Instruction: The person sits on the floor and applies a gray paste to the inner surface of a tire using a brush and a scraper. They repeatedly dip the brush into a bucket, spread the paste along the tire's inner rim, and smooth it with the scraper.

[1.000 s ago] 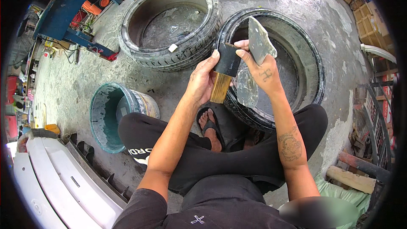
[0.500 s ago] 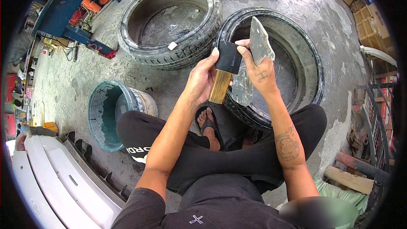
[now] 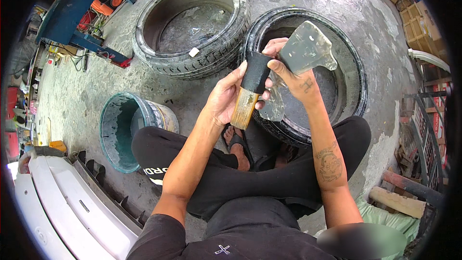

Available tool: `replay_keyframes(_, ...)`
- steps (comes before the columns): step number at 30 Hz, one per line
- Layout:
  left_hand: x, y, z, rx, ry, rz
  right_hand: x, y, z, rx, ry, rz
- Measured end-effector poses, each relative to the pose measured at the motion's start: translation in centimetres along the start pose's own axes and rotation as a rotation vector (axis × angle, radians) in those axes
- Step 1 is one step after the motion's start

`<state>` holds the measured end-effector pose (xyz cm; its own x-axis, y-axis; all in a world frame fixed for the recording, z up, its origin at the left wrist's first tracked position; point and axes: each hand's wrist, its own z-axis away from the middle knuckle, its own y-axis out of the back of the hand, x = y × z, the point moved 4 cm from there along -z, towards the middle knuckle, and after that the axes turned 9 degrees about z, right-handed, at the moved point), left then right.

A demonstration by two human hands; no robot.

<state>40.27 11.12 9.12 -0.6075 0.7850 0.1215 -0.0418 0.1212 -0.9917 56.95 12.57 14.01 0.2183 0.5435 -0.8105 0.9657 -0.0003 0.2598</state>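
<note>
My left hand [image 3: 226, 95] is closed round a wooden block [image 3: 245, 108] whose upper end is wrapped in black sandpaper [image 3: 258, 70]. The block tilts, its bare wood end pointing down toward my feet. In my right hand [image 3: 301, 84] is a thin grey flat piece [image 3: 308, 48] with worn, pale edges. That hand's thumb and fingers also meet the sandpaper end of the block. More grey flat material [image 3: 273, 108] shows below the hands; whether it belongs to the same piece is hidden. All this is held above the near rim of the right tyre [image 3: 356, 62].
Another tyre [image 3: 207, 65] lies at the back left, a small white piece [image 3: 194, 52] on its rim. A teal bucket [image 3: 108, 144] stands by my left knee. White car panels [image 3: 72, 197] line the lower left. At right are a metal rack [image 3: 423, 139] and cardboard boxes [image 3: 418, 29].
The grey piece has turned from nearly edge-on to show its broad face. The block has tilted and dropped slightly, and my left fingers now show round its far side.
</note>
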Motion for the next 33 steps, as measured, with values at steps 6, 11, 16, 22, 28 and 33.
replay_keyframes(6,3.7,-1.6,0.3,0.294,-0.309,-0.919,0.9,0.2,0.9,0.124,-0.252,0.041)
replay_keyframes(11,6.0,5.0,0.7,0.601,-0.507,-1.430,3.5,-0.6,1.2,0.339,-0.319,0.040)
replay_keyframes(16,2.7,7.2,-0.2,0.456,-0.522,-1.998,6.1,-2.0,0.6,0.308,-0.198,-0.126)
replay_keyframes(22,-0.3,9.1,0.6,0.472,-0.569,-2.103,6.9,-3.2,-0.6,0.086,-0.118,-0.226)
replay_keyframes(28,-1.3,9.3,0.5,0.536,-0.627,-2.137,6.8,-3.4,-0.1,-0.104,-0.142,-0.401)
replay_keyframes(33,-1.9,9.7,0.9,0.603,-0.610,-2.033,5.9,-2.1,-0.4,-0.032,0.066,-0.712)
